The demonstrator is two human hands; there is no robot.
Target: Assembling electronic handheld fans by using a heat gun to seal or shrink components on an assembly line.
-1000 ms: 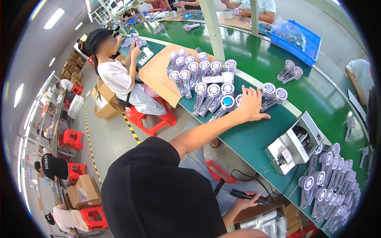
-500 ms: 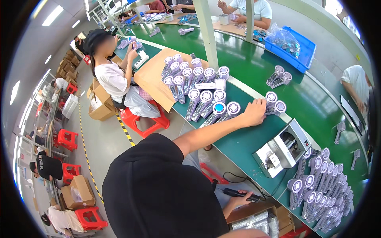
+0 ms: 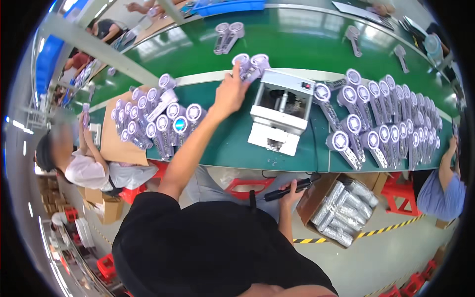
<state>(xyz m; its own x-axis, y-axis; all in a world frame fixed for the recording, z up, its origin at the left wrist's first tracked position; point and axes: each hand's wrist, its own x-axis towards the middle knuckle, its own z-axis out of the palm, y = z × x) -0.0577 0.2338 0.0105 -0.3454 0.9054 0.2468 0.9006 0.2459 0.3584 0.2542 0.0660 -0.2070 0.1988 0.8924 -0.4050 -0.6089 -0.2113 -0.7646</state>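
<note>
My left arm reaches across the green bench, and my left hand (image 3: 231, 94) is at two lavender handheld fans (image 3: 259, 63) by the belt's edge. Its index finger lies on the round head of the left fan (image 3: 241, 60), and the other fingers curl at the handle, partly hidden. Low in front of my lap, my right hand (image 3: 291, 194) grips a black electric screwdriver (image 3: 276, 193) with a cord. Just right of the two fans stands a grey-white screw feeder (image 3: 283, 111) with a red switch.
More fans (image 3: 163, 123) lie in a group on brown paper at left; rows of them (image 3: 391, 114) cover the bench at right. Two fans (image 3: 228, 37) sit on the green belt (image 3: 297, 39). A carton (image 3: 316, 198) of bubble-wrapped packs stands below the bench. Co-workers sit at both sides.
My view has swung to the right, so the bench now runs straight across. My left hand stays by the two fans, its index finger now stretched onto one head. The screwdriver remains in my right hand.
</note>
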